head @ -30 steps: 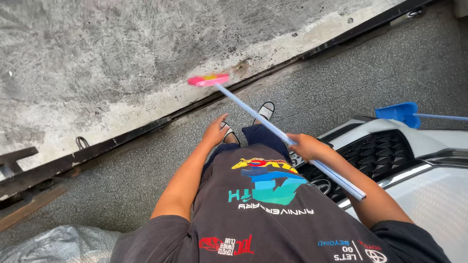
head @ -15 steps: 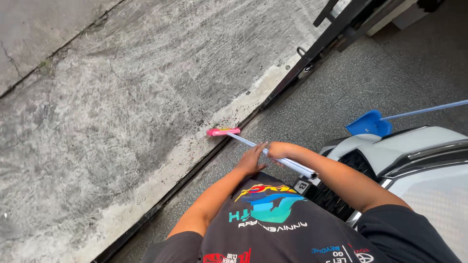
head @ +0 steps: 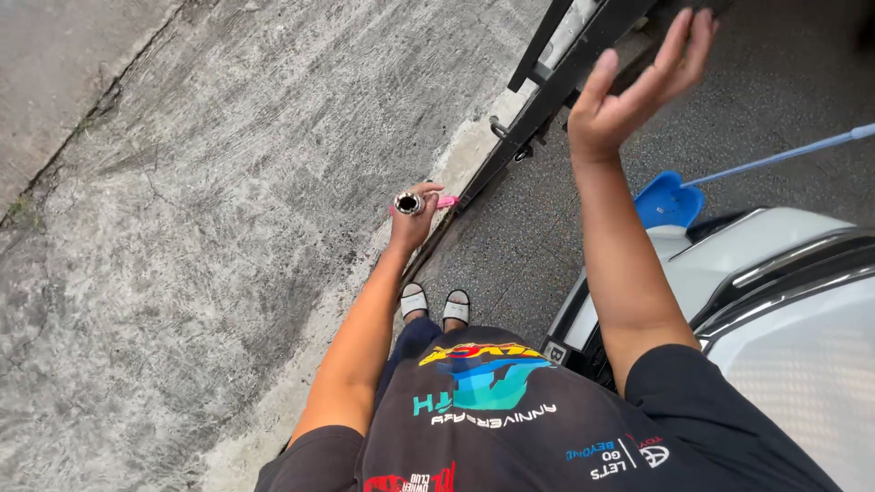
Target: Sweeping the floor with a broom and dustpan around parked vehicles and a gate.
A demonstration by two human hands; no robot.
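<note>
Concrete floor [head: 182, 228] left, gate rail [head: 538, 100] ahead, car [head: 775, 292] and blue dustpan [head: 668, 199] right. Left hand [head: 415, 214] grip clenched on pole [head: 407, 202], end-on. Right hand [head: 638, 82] raised, released.

Soft, even daylight falls around me; shadows are faint. My raised right hand [head: 638, 87] blurs slightly at its fingers. The white car hood [head: 802, 364] glares pale, and lines bow toward the edges.
</note>
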